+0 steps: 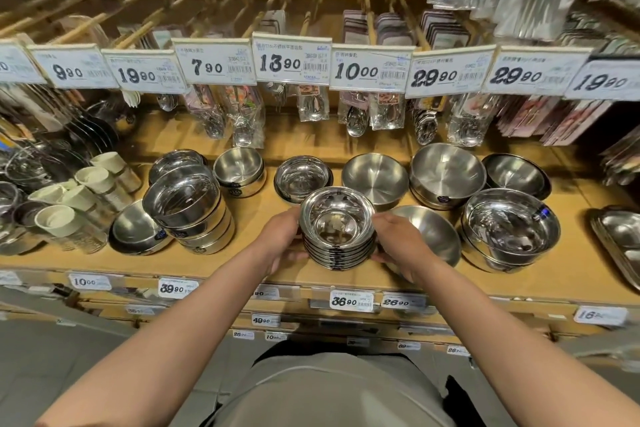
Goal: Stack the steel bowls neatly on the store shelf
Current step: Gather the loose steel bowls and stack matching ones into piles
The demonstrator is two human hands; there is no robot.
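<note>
A stack of several shiny steel bowls (337,229) stands near the front edge of the wooden shelf (214,263), at the centre. My left hand (282,239) presses against its left side and my right hand (398,243) against its right side, so both hands hold the stack between them. Behind it sits another small stack of the same shiny bowls (303,178). A matte steel bowl (429,232) lies just right of my right hand, partly hidden by it.
More bowl stacks line the shelf: tall-walled bowls (188,204) at left, a matte bowl (375,178) and larger bowls (446,173) behind, a shiny stack (510,230) at right. Cream cups (79,198) stand far left, a steel tray (620,239) far right. Price tags and hanging cutlery packs overhang the back.
</note>
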